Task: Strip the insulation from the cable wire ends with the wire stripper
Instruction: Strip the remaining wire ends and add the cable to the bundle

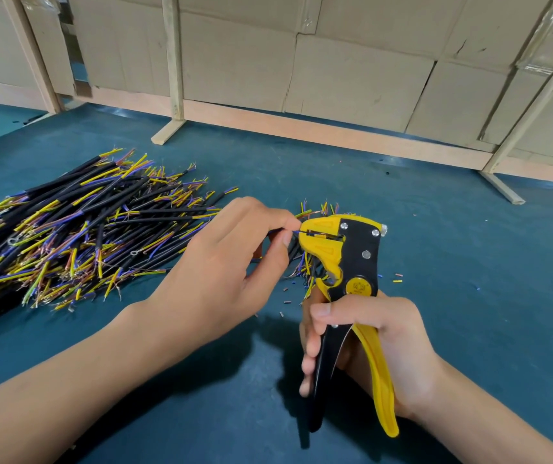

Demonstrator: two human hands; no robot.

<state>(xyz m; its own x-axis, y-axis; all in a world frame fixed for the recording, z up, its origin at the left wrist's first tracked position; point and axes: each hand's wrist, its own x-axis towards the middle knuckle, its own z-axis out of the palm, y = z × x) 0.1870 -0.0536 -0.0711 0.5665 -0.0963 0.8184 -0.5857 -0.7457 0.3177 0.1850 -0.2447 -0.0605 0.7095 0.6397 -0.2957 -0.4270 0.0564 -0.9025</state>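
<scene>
My right hand (368,343) grips the handles of a yellow and black wire stripper (345,262), held upright with its jaws pointing left. My left hand (234,262) pinches a black cable (293,252) between thumb and forefinger, right at the jaws. One thin blue wire end of that cable lies inside the jaws; its other coloured ends fan out above and below the stripper head. Most of the cable is hidden behind my left hand.
A big pile of black cables (67,236) with yellow, blue and brown wire ends lies at the left on the dark teal table (469,262). Small insulation scraps (397,281) dot the table beside the stripper. A wooden frame with cardboard panels (335,78) closes the back.
</scene>
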